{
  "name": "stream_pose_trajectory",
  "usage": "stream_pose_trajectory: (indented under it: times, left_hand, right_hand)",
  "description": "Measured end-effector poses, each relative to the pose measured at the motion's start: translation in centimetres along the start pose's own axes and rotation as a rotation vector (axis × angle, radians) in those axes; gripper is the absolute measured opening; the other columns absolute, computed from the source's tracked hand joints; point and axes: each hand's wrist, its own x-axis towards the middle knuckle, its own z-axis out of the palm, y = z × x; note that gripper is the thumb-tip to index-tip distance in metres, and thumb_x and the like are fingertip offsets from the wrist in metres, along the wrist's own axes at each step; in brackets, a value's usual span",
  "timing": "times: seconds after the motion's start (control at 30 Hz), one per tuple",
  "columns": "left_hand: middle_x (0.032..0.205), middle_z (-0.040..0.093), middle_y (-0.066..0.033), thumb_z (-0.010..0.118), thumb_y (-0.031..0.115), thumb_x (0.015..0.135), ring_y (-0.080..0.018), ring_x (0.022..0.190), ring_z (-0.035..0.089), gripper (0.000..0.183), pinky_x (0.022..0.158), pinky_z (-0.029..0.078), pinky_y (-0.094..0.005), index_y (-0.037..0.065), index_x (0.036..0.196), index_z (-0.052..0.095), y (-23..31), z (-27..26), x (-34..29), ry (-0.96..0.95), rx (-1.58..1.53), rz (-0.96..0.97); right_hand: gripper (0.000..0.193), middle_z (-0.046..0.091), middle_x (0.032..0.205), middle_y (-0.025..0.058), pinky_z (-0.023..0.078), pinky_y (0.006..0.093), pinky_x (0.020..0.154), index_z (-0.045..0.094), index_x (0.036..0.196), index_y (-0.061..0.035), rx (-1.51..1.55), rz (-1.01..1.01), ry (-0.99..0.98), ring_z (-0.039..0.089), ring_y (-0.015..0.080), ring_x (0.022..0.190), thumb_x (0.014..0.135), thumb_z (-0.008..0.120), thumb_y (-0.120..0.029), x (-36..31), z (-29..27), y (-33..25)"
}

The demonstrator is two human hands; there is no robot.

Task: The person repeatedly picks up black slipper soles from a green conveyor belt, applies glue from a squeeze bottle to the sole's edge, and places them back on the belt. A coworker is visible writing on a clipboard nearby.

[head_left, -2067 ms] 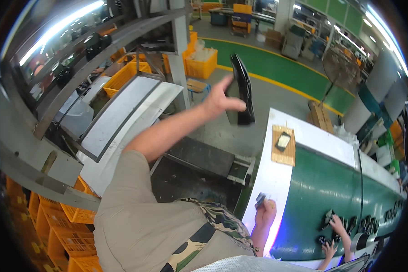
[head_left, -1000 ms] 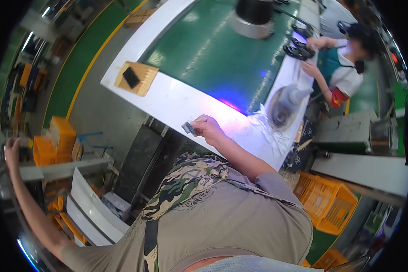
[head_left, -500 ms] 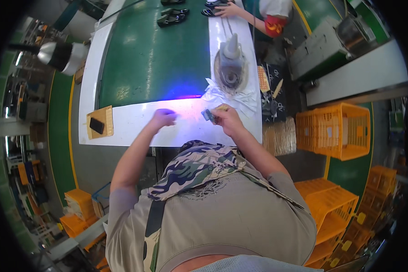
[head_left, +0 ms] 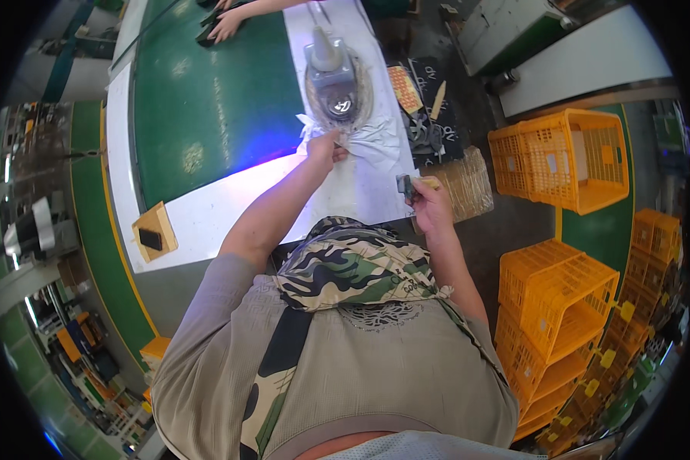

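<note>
My left hand (head_left: 327, 149) reaches onto the crumpled white cloth (head_left: 374, 144), just in front of the oval tray (head_left: 358, 92). Its fingers are closed at the cloth's edge; what they pinch is hard to make out. In the tray stand a squeeze bottle (head_left: 328, 57) with a pale nozzle and a small round cup (head_left: 340, 103). Off the table's right front corner, my right hand (head_left: 432, 205) is closed on a small dark grey-blue block (head_left: 405, 185). Something yellowish shows at its fingertips.
A green conveyor belt (head_left: 207, 100) runs along the white table (head_left: 230, 188). A black phone (head_left: 150, 238) lies on cardboard at the left. Another person's hand (head_left: 225, 24) touches a dark shoe (head_left: 205, 36) at the far end. Orange crates (head_left: 556, 161) stand at the right.
My left hand has moved right and away from me, to the cloth by the tray. My right hand has moved right with the block. The view has turned to the right.
</note>
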Motion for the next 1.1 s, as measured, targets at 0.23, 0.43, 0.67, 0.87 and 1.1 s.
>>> stream_pose_trajectory:
  times: [0.23, 0.43, 0.67, 0.87, 1.1]
  left_hand:
    - [0.074, 0.062, -0.0107, 0.074, 0.017, 0.083, -0.0229, 0.057, 0.061, 0.022, 0.047, 0.052, -0.0362, 0.000, 0.087, 0.061, 0.5, 2.4, -0.2, 0.213, -0.040, 0.060]
    - [0.065, 0.061, -0.0120, 0.079, 0.013, 0.077, -0.0218, 0.045, 0.057, 0.024, 0.039, 0.047, -0.0338, -0.003, 0.077, 0.060, 0.2, 1.9, 0.3, 0.245, 0.014, 0.112]
    - [0.069, 0.061, -0.0098, 0.077, 0.013, 0.077, -0.0213, 0.050, 0.058, 0.021, 0.041, 0.047, -0.0336, -0.001, 0.080, 0.061, -0.6, -1.0, -0.4, 0.199, 0.153, 0.182]
    - [0.068, 0.061, -0.0092, 0.076, 0.015, 0.078, -0.0191, 0.048, 0.056, 0.022, 0.043, 0.049, -0.0344, -0.001, 0.080, 0.061, -2.7, -5.5, -3.3, 0.109, 0.255, 0.239]
    - [0.066, 0.062, -0.0109, 0.076, 0.018, 0.077, -0.0196, 0.049, 0.059, 0.025, 0.042, 0.049, -0.0344, -0.002, 0.078, 0.062, -4.6, -13.4, -4.3, -0.027, 0.555, 0.339]
  right_hand:
    - [0.017, 0.062, 0.079, 0.0054, 0.050, 0.0308, 0.058, 0.054, 0.089, -0.0079, 0.013, 0.001, 0.035, 0.058, 0.0138, 0.064, 0.084, 0.070, -0.005, 0.2, 0.6, -0.5]
    - [0.008, 0.062, 0.078, 0.0039, 0.048, 0.0311, 0.061, 0.058, 0.088, -0.0076, -0.018, -0.031, 0.047, 0.057, 0.0129, 0.066, 0.087, 0.066, -0.005, 0.5, 0.3, -0.6]
    - [0.016, 0.064, 0.079, 0.0059, 0.051, 0.0301, 0.057, 0.055, 0.088, -0.0071, -0.008, -0.041, 0.073, 0.059, 0.0139, 0.064, 0.084, 0.071, -0.006, 0.6, -0.1, 0.2]
    - [0.015, 0.064, 0.079, 0.0050, 0.051, 0.0307, 0.058, 0.057, 0.090, -0.0071, -0.018, -0.062, 0.088, 0.059, 0.0139, 0.064, 0.084, 0.071, -0.007, -0.6, 1.4, 3.3]
    - [0.011, 0.063, 0.078, 0.0039, 0.051, 0.0332, 0.061, 0.058, 0.090, -0.0085, 0.013, -0.131, 0.079, 0.059, 0.0131, 0.066, 0.087, 0.068, -0.007, -4.2, 5.0, 9.4]
